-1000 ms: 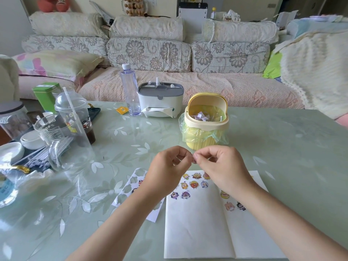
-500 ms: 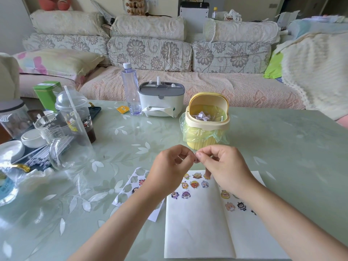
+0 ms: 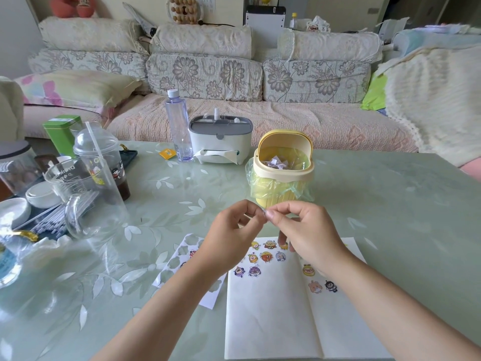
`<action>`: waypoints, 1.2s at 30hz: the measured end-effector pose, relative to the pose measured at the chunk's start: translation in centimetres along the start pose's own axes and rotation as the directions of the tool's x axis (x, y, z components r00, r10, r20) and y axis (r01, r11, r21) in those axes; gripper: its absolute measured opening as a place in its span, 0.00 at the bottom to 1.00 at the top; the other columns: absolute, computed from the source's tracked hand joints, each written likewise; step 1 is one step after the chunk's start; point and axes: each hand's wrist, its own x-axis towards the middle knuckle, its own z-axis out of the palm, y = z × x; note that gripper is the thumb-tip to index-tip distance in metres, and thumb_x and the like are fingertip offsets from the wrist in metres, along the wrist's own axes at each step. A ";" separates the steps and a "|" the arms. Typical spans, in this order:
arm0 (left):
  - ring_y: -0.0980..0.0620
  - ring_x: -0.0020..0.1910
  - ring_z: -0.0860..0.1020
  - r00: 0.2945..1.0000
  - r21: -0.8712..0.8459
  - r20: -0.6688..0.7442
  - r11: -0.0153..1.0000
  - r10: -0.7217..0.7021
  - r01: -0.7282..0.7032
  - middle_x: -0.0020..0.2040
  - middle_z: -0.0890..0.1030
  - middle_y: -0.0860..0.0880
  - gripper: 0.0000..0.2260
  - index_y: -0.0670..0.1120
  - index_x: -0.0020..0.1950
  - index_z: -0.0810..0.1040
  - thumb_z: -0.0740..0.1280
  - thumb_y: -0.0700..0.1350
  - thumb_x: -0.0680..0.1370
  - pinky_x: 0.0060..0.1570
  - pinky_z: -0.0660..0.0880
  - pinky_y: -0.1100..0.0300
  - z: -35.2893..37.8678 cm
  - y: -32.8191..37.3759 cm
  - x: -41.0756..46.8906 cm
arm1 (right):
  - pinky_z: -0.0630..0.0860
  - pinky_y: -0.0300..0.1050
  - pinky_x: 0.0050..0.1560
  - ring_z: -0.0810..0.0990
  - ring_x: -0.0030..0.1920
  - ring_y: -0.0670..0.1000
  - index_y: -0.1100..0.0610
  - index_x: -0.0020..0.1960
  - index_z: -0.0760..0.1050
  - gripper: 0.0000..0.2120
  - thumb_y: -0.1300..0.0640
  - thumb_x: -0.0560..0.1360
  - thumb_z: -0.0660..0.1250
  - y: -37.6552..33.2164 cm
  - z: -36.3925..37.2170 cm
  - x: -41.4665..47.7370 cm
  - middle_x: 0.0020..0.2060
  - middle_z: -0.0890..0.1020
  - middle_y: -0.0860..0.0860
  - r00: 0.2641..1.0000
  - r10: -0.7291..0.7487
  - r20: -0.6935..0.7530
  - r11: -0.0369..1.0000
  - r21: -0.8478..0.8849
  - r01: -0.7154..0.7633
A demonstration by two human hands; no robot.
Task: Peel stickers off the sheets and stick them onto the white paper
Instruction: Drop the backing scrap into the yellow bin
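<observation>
Green table [image 3: 390,204]: creased white paper [image 3: 270,321], cartoon stickers [image 3: 266,256]

Table [image 3: 377,204]: pale green glossy top, white leaf pattern.

Near edge, centre: white paper [image 3: 270,316], creased down the middle, lying flat; cartoon stickers [image 3: 265,256] clustered at its far end. Just left, touching its corner: sticker sheet [image 3: 182,259], many cut-outs already bare.

Mid-table: small yellow bin [image 3: 282,178], green liner, lid swung up. Behind it to the left: white and grey tissue box [image 3: 220,142], clear bottle [image 3: 179,126] upright beside it, small yellow packet [image 3: 166,154] just left of the bottle.

Left side: glass jug [image 3: 78,194], dome-lidded cup [image 3: 104,162] with straw, green tin [image 3: 61,134], dark tray [image 3: 128,156].
</observation>
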 end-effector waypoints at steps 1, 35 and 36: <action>0.41 0.39 0.77 1.000 0.004 0.003 1.000 0.001 -0.001 0.46 0.82 0.39 0.08 0.53 0.42 0.79 0.66 0.56 0.75 0.38 0.77 0.40 0.0 0.0 0.0 | 0.72 0.40 0.29 0.76 0.25 0.45 0.50 0.44 0.84 0.04 0.54 0.77 0.72 0.1 0.0 0.1 0.26 0.80 0.41 1.000 0.002 -0.015 1.000 0.008 -0.002; 0.51 0.34 0.79 0.979 0.018 -0.191 0.997 -0.067 0.072 0.35 0.82 0.57 0.07 0.49 0.42 0.80 0.63 0.46 0.78 0.33 0.73 0.59 -3.7 -0.6 4.1 | 0.75 0.42 0.50 0.82 0.52 0.48 0.46 0.54 0.84 0.09 0.51 0.75 0.70 -1.3 -1.9 13.4 0.47 0.85 0.41 0.931 -0.207 -0.302 0.780 -0.625 -0.030; 0.53 0.32 0.78 0.979 0.008 -0.190 0.997 -0.072 0.075 0.36 0.82 0.56 0.08 0.49 0.43 0.80 0.64 0.46 0.78 0.32 0.72 0.60 -3.7 -0.6 4.1 | 0.75 0.42 0.50 0.82 0.53 0.48 0.46 0.54 0.84 0.09 0.51 0.75 0.71 -1.3 -2.0 13.3 0.48 0.85 0.42 0.933 -0.214 -0.290 0.776 -0.631 -0.018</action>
